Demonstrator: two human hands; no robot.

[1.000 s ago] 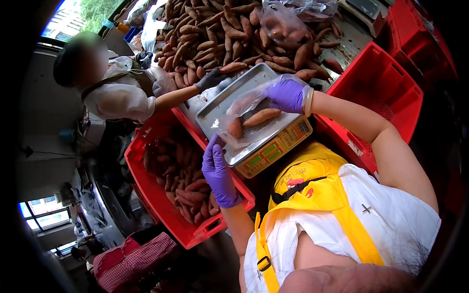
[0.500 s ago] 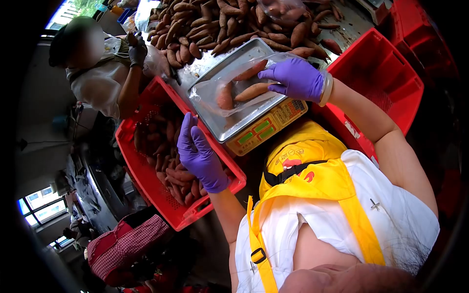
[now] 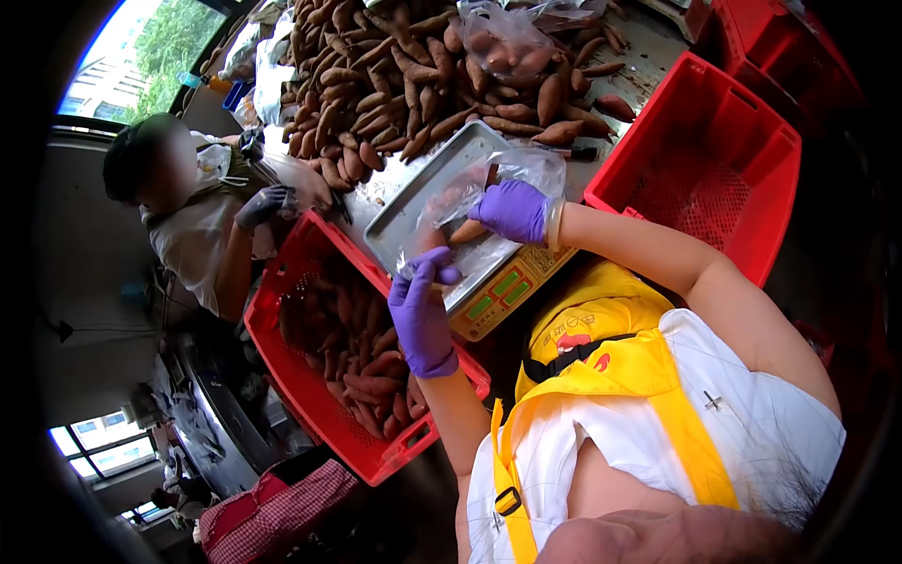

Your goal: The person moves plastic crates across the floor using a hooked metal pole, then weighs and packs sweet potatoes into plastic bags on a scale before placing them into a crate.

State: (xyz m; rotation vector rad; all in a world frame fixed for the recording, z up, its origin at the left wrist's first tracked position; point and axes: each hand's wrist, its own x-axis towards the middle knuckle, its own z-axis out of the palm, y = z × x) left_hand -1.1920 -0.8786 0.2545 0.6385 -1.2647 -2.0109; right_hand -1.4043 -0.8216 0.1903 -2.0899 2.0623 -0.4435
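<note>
Sweet potatoes [image 3: 467,231] lie in a clear bag [image 3: 537,169] on the scale [image 3: 507,296] beside a red crate [image 3: 268,315]. Fingers of the left hand [image 3: 423,320] pinch the bag's edge; those of the right hand [image 3: 515,211] curl against it, whether gripping or not I cannot tell.

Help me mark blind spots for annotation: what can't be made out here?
All in the head view:
Digital scale: display digits too small to read.
Sweet potatoes in the plastic bag: count hidden by the right hand and crinkled film.
Left red crate: floor mostly covered by heaped roots.
Topmost red crate: cut off by dark lens edge.
</note>
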